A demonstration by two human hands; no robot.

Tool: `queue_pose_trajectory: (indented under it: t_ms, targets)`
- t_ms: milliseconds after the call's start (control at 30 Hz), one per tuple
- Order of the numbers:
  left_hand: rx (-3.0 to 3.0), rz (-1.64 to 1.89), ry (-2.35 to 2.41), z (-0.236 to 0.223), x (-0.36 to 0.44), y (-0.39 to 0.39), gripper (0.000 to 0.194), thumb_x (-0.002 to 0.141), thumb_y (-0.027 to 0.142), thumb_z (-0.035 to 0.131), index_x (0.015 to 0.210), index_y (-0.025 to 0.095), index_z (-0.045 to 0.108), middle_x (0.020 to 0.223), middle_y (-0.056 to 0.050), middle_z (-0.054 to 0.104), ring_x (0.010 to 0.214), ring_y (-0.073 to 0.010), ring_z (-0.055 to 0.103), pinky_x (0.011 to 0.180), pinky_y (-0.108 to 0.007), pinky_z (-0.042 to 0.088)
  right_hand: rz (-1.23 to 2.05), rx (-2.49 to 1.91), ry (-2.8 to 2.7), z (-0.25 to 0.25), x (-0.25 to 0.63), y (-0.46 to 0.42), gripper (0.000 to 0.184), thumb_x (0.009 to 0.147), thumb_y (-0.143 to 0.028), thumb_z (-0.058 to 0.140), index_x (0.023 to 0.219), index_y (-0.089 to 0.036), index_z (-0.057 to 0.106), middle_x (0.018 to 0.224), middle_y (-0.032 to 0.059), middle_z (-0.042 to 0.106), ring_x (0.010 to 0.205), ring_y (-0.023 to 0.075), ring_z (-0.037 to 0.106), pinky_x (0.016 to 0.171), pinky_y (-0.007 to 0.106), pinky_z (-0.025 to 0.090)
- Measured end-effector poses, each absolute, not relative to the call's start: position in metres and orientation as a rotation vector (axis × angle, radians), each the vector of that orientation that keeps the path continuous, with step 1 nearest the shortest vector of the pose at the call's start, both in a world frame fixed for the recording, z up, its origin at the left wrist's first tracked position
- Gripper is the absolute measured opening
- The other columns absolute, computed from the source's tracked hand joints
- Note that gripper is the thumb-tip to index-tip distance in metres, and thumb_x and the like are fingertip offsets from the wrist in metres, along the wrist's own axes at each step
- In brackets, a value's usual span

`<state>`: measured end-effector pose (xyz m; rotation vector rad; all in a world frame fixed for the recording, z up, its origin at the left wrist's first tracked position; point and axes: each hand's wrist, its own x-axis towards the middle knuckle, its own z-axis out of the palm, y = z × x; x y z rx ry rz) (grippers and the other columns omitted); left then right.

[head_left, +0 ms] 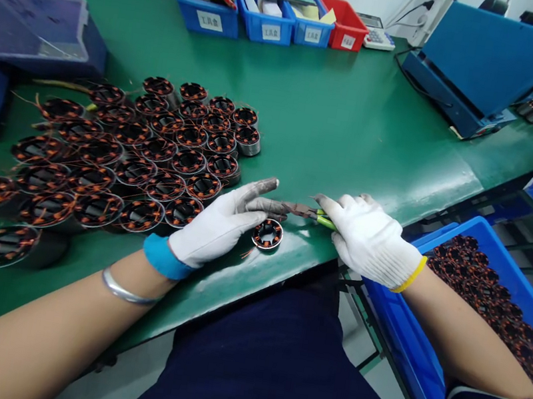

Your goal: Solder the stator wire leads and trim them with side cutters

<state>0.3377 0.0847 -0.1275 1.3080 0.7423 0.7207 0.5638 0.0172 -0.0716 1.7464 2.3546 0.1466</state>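
My right hand (366, 235), in a white knit glove with a yellow cuff, is closed round the green handles of a pair of pliers (302, 210). The pliers' dark jaws point left and reach the fingertips of my left hand (225, 220). That hand wears a white glove with a blue cuff and dirty fingertips. Its fingers stretch out and apart just above a small motor stator (267, 235) with copper windings. The stator stands near the table's front edge, with a loose wire at its lower left. Whether a wire lies between the jaws is too blurred to tell.
Many wound stators (158, 148) stand grouped on the green table (330, 115) to the left. A blue bin (479, 226) full of stators sits low at the right. Tool boxes (209, 18), a red box (342, 26), a calculator (375, 34) and a blue machine (484, 65) line the back.
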Motion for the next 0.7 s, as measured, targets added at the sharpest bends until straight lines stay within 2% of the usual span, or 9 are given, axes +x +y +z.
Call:
queue_pose_trajectory:
  t_ms: [300, 433, 567, 700]
  targets:
    - [1.328, 0.713, 0.754, -0.127, 0.338, 0.085, 0.074, 0.081, 0.031, 0.067, 0.143, 0.008, 0.034, 0.130, -0.020, 0.061, 0.126, -0.0322, 0.052, 0.109, -0.049, 0.037, 0.211, 1.769, 2.280, -0.063, 0.556, 0.014, 0.054, 0.090, -0.023, 0.041, 0.144, -0.020, 0.037, 0.110, 0.0145, 0.055, 0.096, 0.0312, 0.054, 0.097, 0.046, 0.033]
    - [1.323, 0.721, 0.743, -0.127, 0.338, 0.085, 0.073, 0.082, 0.031, 0.067, 0.143, 0.007, 0.033, 0.128, -0.020, 0.062, 0.124, -0.0309, 0.054, 0.108, -0.047, 0.037, 0.215, 1.766, 2.285, -0.060, 0.554, 0.014, 0.049, 0.092, -0.026, 0.040, 0.141, -0.023, 0.039, 0.107, 0.0128, 0.055, 0.092, 0.0301, 0.055, 0.081, 0.041, 0.040]
    - [1.305, 0.726, 0.742, -0.128, 0.338, 0.085, 0.074, 0.081, 0.031, 0.068, 0.142, 0.007, 0.035, 0.126, -0.020, 0.063, 0.121, -0.0307, 0.056, 0.107, -0.046, 0.038, 0.162, 1.802, 2.257, -0.062, 0.557, 0.015, 0.045, 0.093, -0.030, 0.037, 0.138, -0.028, 0.040, 0.106, 0.0102, 0.056, 0.085, 0.0273, 0.057, 0.063, 0.034, 0.038]
    - [1.284, 0.736, 0.741, -0.131, 0.337, 0.086, 0.075, 0.079, 0.031, 0.070, 0.142, 0.007, 0.036, 0.121, -0.019, 0.066, 0.119, -0.0311, 0.058, 0.107, -0.047, 0.039, 0.115, 1.822, 2.235, -0.063, 0.562, 0.020, 0.043, 0.094, -0.034, 0.037, 0.136, -0.027, 0.041, 0.109, 0.0098, 0.056, 0.084, 0.0258, 0.058, 0.062, 0.032, 0.037]
